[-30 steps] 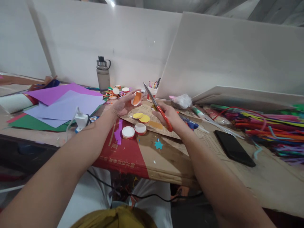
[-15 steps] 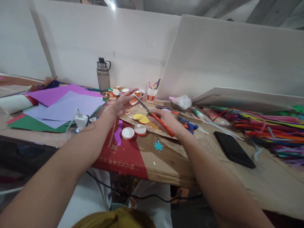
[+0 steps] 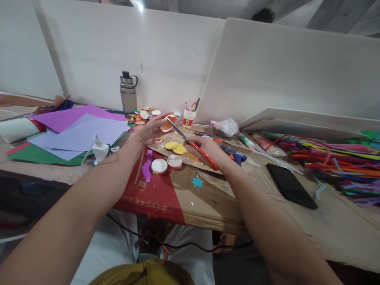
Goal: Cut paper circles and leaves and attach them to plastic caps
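My left hand (image 3: 151, 130) is raised over the table, its fingers closed on a small orange piece with a white rim (image 3: 168, 126). My right hand (image 3: 211, 147) grips the red handles of a pair of scissors (image 3: 205, 153). The silver blades slant up to the left, and their tip lies against or just in front of the orange piece. Below the hands are yellow discs (image 3: 179, 149) and two shallow white cup bottoms with red sides (image 3: 159, 166). Close by lie purple paper scraps (image 3: 146, 168) and a turquoise flower-shaped cutout (image 3: 197, 182).
Coloured paper sheets (image 3: 80, 132) and a white plug (image 3: 100, 150) lie left. A water bottle (image 3: 128, 97) and a paper cup of pens (image 3: 189, 118) stand behind. On the right are a blue glue gun (image 3: 239, 158), a black phone (image 3: 291, 186) and pipe cleaners (image 3: 341, 162).
The orange piece has turned slightly in my left hand, showing more of its orange face. My right hand and the scissors have barely moved.
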`<state>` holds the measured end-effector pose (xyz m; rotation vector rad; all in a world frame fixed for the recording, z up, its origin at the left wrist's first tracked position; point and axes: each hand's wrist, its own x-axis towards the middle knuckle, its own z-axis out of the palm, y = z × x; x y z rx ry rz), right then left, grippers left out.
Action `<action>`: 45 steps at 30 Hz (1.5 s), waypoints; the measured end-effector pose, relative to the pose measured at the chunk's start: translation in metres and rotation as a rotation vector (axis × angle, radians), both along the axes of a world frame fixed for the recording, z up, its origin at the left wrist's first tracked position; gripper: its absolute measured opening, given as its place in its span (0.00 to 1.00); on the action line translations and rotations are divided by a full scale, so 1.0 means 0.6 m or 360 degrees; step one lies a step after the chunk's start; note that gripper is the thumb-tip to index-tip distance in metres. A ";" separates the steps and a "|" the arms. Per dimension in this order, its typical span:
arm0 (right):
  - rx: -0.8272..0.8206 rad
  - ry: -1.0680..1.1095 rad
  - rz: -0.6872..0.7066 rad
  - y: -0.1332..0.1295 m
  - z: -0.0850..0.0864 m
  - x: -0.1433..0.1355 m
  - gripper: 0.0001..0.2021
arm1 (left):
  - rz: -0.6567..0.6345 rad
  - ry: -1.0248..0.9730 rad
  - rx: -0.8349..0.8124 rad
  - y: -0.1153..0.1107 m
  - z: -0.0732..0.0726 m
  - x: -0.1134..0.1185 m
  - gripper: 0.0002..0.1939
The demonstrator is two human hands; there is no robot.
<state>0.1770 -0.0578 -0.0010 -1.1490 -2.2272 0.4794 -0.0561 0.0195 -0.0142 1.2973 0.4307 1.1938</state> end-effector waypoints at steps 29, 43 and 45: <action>-0.0023 -0.0062 -0.0016 0.006 -0.001 0.006 0.10 | 0.0090 0.0048 -0.0097 0.003 -0.003 0.003 0.21; 0.0187 -0.0123 -0.0145 0.007 -0.006 0.006 0.17 | 0.0418 0.0126 -0.0240 0.032 -0.017 0.008 0.25; 0.0325 -0.0112 -0.0241 0.011 -0.007 0.010 0.18 | 0.0473 0.0213 -0.0237 0.033 -0.020 0.011 0.26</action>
